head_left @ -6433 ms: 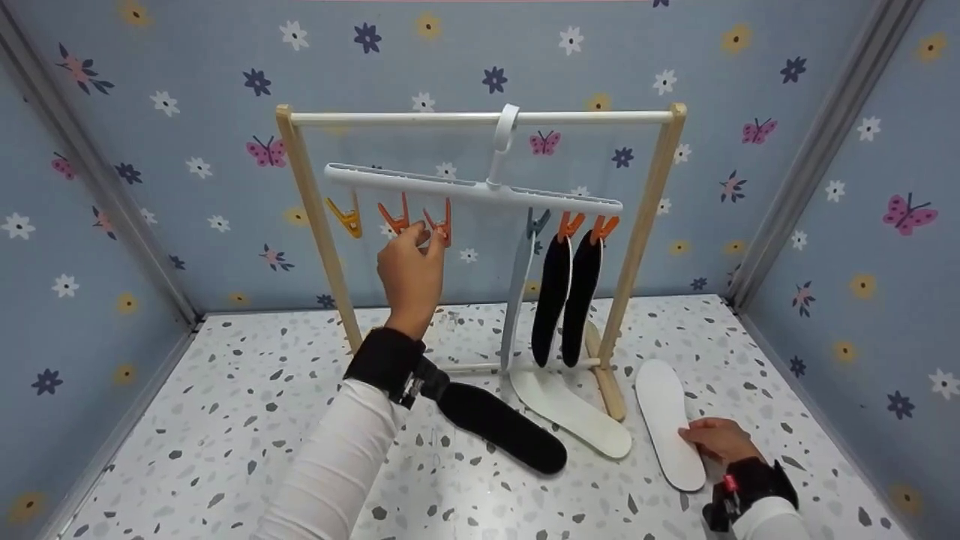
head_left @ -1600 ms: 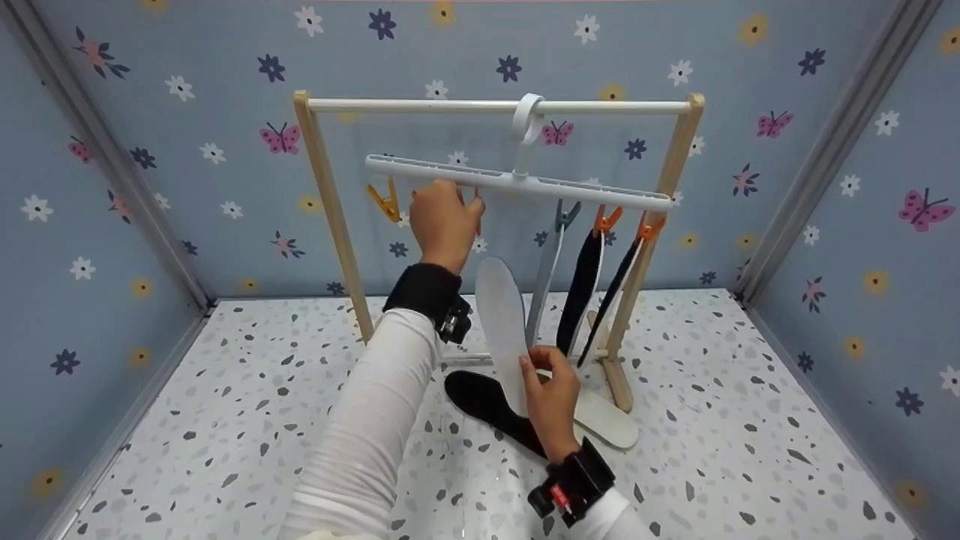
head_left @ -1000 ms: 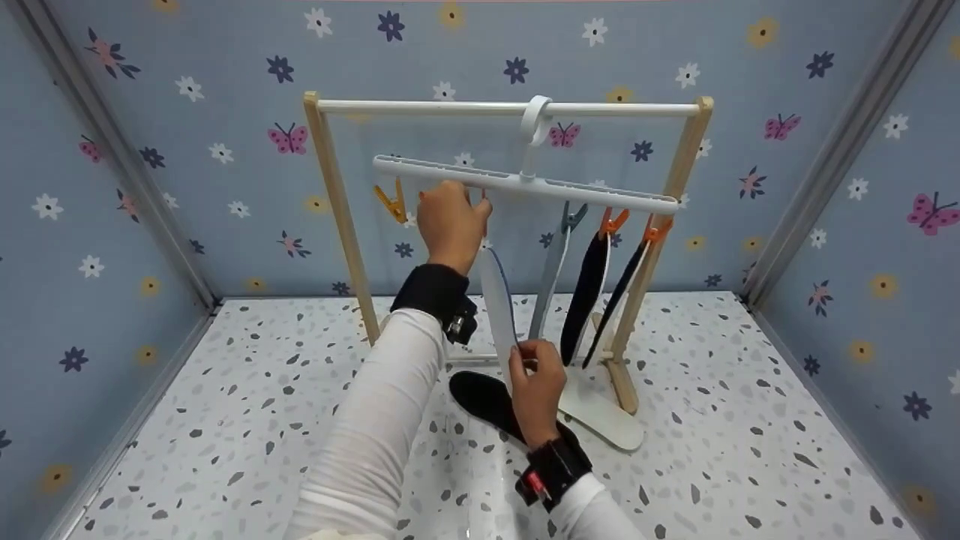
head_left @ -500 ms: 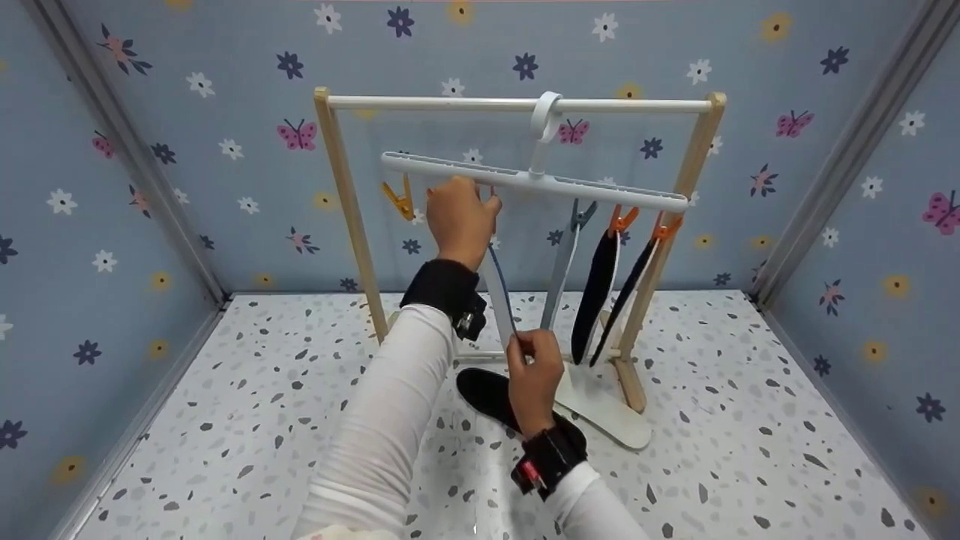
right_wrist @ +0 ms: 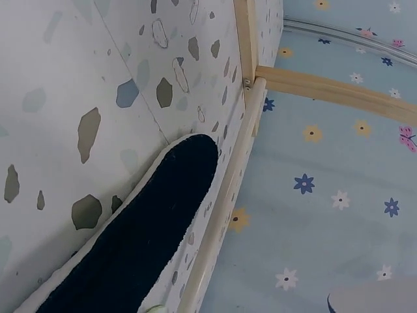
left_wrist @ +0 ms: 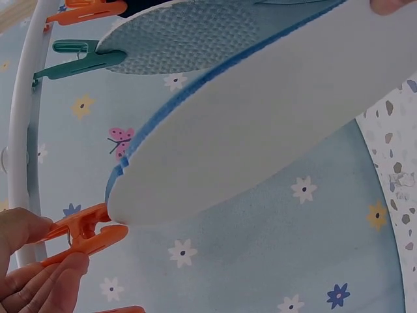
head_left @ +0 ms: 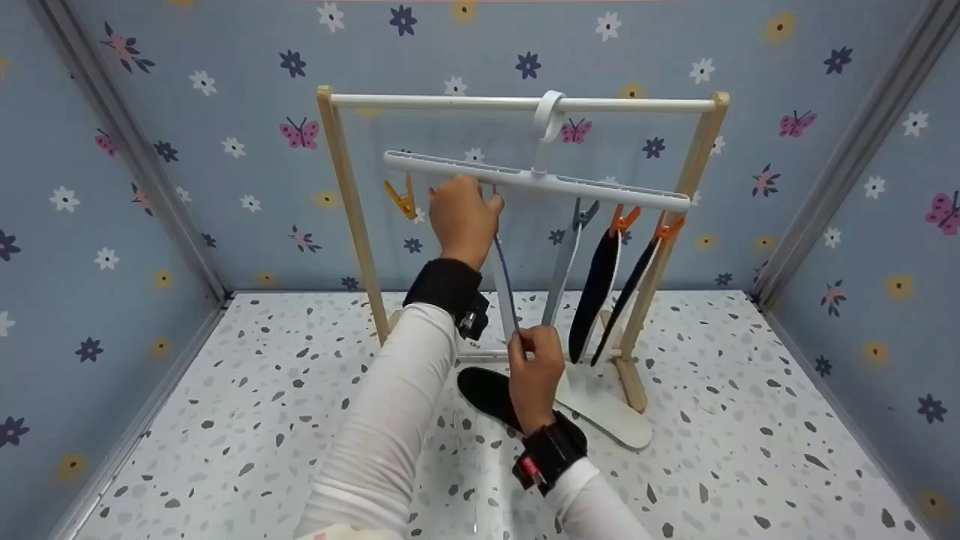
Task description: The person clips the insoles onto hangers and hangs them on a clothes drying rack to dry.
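Note:
With thumb and fingers, my left hand (head_left: 463, 217) pinches an orange clothespin (left_wrist: 78, 235) that hangs from the white hanger (head_left: 457, 169). My right hand (head_left: 536, 367) grips a white insole (left_wrist: 247, 124) with a blue edge and holds it upright, nearly edge-on in the head view. In the left wrist view, the insole's upper tip meets the clothespin's jaws; whether it is clamped I cannot tell. A corner of the insole (right_wrist: 378, 297) shows in the right wrist view. Below my hands, a black insole (head_left: 484, 391) and an off-white insole (head_left: 611, 416) lie on the table.
On the hanger's right side, a grey clothespin (head_left: 581, 216) holds a grey-blue insole (head_left: 562, 274), and orange ones hold two black insoles (head_left: 596, 292). A yellow clothespin (head_left: 403, 201) hangs at the left end. The wooden rack (head_left: 351, 217) stands around them.
My right hand has picked the white insole up from the right of the table and brought it below my left hand. The insole has since turned edge-on and risen to the clothespin.

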